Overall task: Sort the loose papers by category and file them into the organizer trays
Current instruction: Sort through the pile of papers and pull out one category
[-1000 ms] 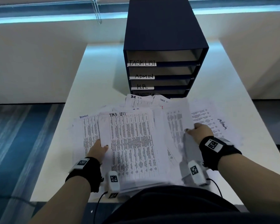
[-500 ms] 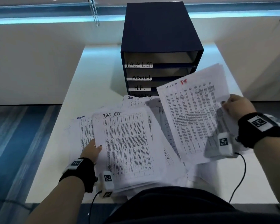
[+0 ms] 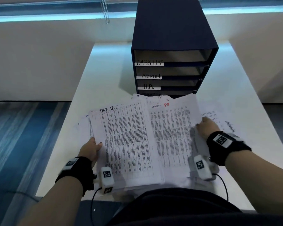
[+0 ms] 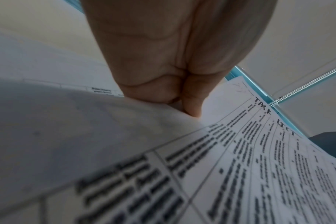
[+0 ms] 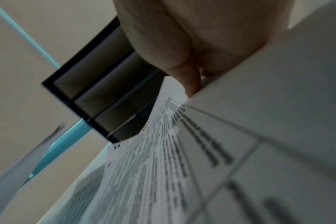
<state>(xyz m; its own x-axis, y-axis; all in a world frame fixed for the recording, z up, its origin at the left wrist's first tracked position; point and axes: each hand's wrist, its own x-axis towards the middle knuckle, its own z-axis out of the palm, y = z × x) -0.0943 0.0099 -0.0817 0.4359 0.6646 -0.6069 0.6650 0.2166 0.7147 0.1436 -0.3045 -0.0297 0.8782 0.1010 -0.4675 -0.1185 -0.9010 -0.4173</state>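
Observation:
A dark blue organizer [image 3: 173, 38] stands at the back of the white table [image 3: 104, 66], its trays labelled TASK LIST, ADMIN and H.R.; the lowest label is hidden by papers. Loose printed papers [image 3: 219, 118] lie spread in front of it. My left hand [image 3: 91, 148] pinches the left edge of a sheet headed TASK LIST [image 3: 126, 141], thumb on top [image 4: 192, 104]. My right hand [image 3: 206, 128] pinches the right edge of a sheet with a red mark [image 3: 171, 132], held beside the first and overlapping it. In the right wrist view that sheet [image 5: 163, 166] hangs below the organizer [image 5: 98, 91].
The table's left edge drops to a blue striped carpet [image 3: 15, 144]. A pale wall [image 3: 39, 54] and a blind cord [image 3: 104, 10] stand behind. Cables run from the wrist cameras [image 3: 106, 178] over the table's near edge by my dark-clothed body [image 3: 170, 207].
My right hand picked a sheet off the pile, lifted it up to the right, then brought it down and left beside the TASK LIST sheet. My left hand kept its hold.

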